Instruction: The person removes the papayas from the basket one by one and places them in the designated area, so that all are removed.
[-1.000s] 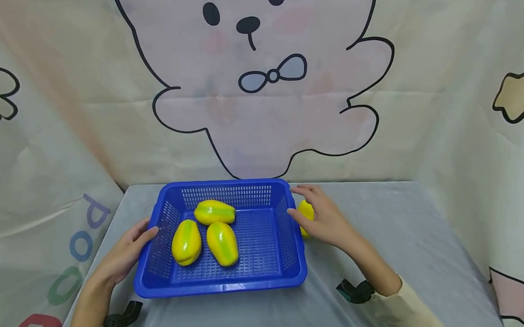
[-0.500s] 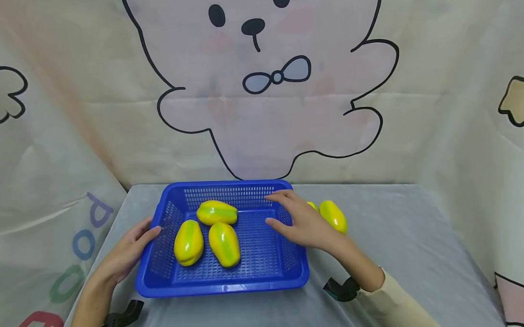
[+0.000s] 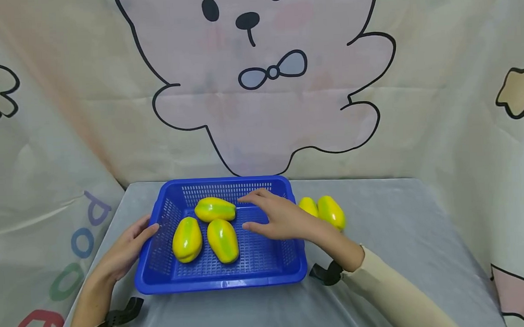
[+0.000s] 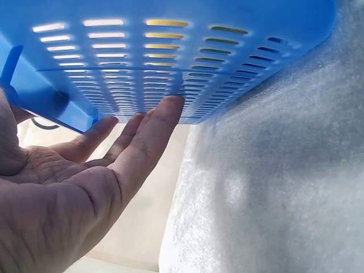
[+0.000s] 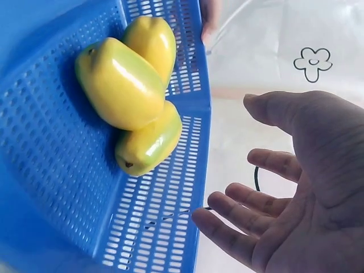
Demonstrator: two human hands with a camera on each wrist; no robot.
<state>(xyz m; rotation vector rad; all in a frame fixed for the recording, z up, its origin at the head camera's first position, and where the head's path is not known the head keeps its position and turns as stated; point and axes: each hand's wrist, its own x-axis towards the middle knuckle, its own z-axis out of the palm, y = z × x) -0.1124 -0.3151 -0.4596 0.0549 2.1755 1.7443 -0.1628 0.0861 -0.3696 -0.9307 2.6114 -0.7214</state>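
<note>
A blue plastic basket (image 3: 269, 259) with slotted walls holds a few yellow-green papayas. One papaya (image 3: 215, 209) lies crosswise at the back; another papaya (image 3: 187, 239) is at the left and a third papaya (image 3: 223, 241) in front. My left hand (image 3: 128, 247) grips the basket's left side, thumb over the rim; in the left wrist view its fingers (image 4: 165, 122) lie against the outer slotted wall. Above the right half of the basket is my right hand (image 3: 281, 216), fingers spread and loosely bent, with nothing in it. The right wrist view shows that palm (image 5: 307, 227) bare, beside the papayas.
Two more papayas lie on the table right of the basket, one papaya (image 3: 308, 206) partly behind the rim and forearm, the other papaya (image 3: 331, 212) farther right. A grey cloth covers the table (image 3: 390, 236). A printed curtain (image 3: 110, 43) hangs behind and at both sides.
My right hand has moved left from the basket's right rim to over its inside, bringing the two papayas on the table into view. The left hand and the basket stay put.
</note>
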